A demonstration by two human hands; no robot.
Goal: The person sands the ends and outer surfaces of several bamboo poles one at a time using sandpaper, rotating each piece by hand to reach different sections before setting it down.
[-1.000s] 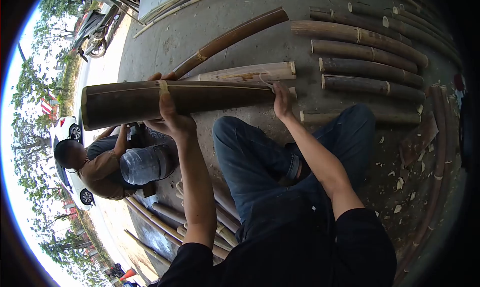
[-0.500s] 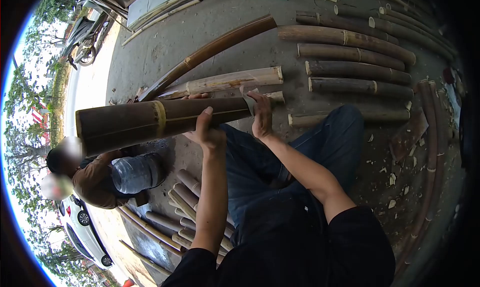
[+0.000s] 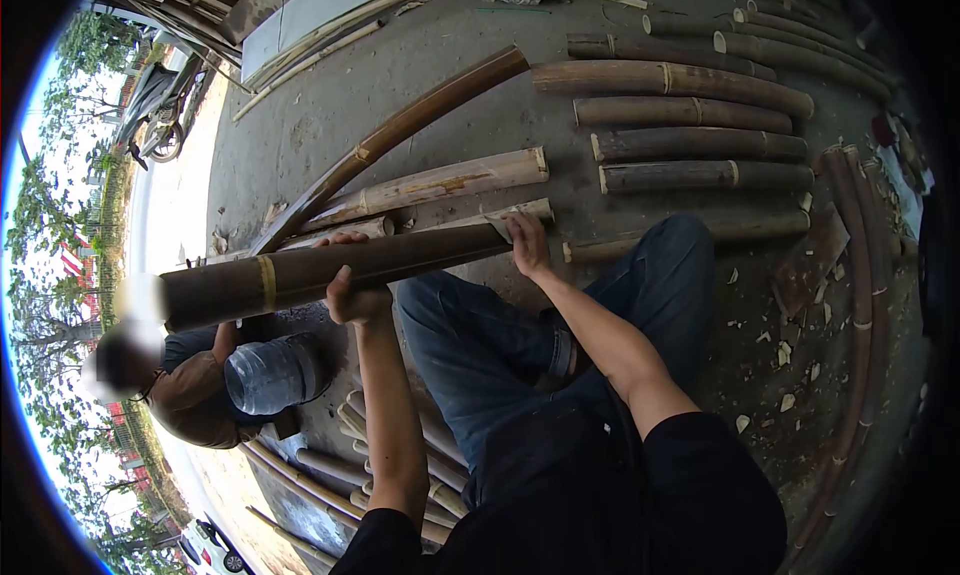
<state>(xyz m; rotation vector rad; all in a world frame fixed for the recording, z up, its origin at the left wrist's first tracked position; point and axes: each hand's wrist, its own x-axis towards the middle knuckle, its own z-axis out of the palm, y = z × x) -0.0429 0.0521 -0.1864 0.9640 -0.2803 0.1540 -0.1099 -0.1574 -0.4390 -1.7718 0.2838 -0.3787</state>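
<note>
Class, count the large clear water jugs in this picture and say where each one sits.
1. The jug lies on the ground at lower left, beside the seated person, below the held bamboo. None other shows.

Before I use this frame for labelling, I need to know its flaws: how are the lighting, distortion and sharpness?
Head view: strong fisheye, so the dark bamboo section held by the left hand and right hand looks bowed, and black vignette fills the corners. The sky at the left edge is blown out. The ground lies in even shade. A co-worker's face is blurred; the hands are sharp.

Black short-sleeved shirt, blue jeans with rolled cuffs, bare forearms.
</note>
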